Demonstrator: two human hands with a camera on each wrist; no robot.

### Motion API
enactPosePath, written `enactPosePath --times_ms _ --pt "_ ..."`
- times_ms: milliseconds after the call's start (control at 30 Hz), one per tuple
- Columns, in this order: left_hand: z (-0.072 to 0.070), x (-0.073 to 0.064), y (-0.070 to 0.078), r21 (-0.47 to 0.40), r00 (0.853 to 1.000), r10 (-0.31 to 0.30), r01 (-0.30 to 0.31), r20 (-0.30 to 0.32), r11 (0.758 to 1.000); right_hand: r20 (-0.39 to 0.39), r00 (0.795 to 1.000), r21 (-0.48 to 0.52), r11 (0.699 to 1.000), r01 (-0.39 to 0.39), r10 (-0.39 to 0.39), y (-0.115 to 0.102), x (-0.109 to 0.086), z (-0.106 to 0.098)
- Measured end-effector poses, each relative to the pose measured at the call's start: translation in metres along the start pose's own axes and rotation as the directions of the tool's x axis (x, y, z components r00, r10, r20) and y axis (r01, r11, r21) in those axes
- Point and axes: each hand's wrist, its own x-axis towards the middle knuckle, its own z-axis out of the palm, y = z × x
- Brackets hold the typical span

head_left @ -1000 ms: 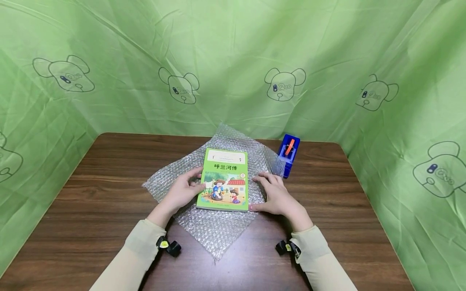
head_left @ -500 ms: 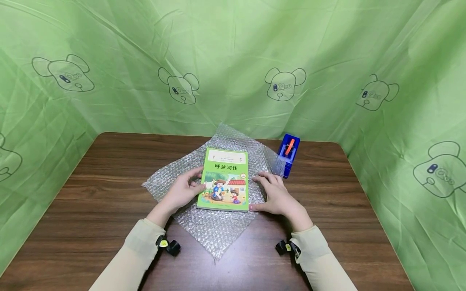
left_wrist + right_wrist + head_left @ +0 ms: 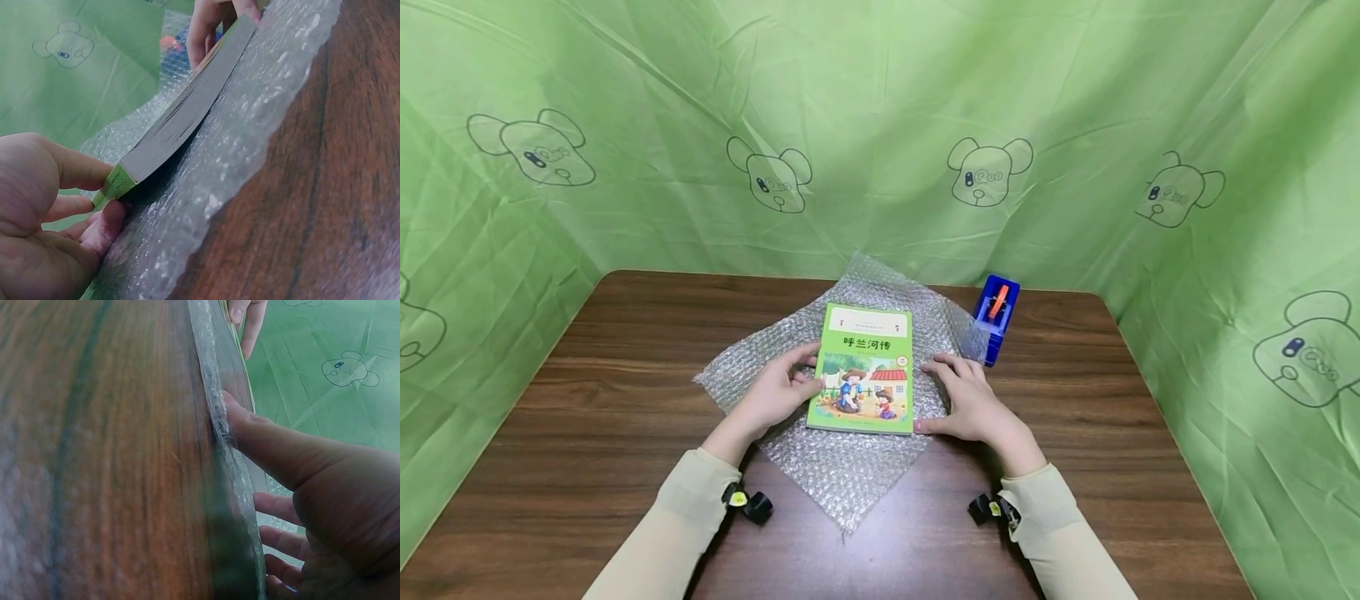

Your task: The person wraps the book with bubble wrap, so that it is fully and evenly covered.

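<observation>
A green paperback book with Chinese characters and a farm picture on its cover lies face up on a sheet of bubble wrap. Its spine, at the left, meets the fingertips of my left hand; the left wrist view puts the thumb by the spine's lower end. Across from it, my right hand spreads its fingers on the wrap along the book's right edge. The right thumb touches near the lower right corner. Page edges show in the left wrist view, with a dark gap beneath them.
Behind the right hand stands a blue tape dispenser with an orange centre, partly covered by a corner of the wrap. Under everything is a dark wood-grain table. Green cloth printed with bear heads surrounds the back and sides.
</observation>
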Motion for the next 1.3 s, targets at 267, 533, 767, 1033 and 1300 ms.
enactPosePath --times_ms 267,533,767,1033,1300 --pt "0.000 0.001 0.000 0.044 1.000 0.005 -0.005 0.001 0.999 0.004 1.000 0.002 1.000 -0.007 0.007 0.001 0.000 0.000" --pt "-0.003 -0.002 0.010 0.345 0.995 0.062 -0.030 -0.083 0.938 0.000 1.000 0.009 1.000 -0.001 0.001 0.000 0.001 0.000" --pt "-0.013 -0.007 0.019 0.484 0.982 0.189 -0.157 -0.017 0.861 -0.007 1.000 0.011 1.000 0.003 -0.003 0.000 0.000 0.000" --pt "-0.017 -0.006 0.009 0.499 0.959 0.216 -0.279 0.181 0.820 -0.005 1.000 0.004 1.000 -0.003 0.003 0.002 -0.001 0.001" --pt "-0.017 -0.004 0.003 0.465 0.948 0.230 -0.309 0.221 0.829 0.002 1.000 0.000 1.000 -0.008 0.008 -0.001 0.000 0.000"
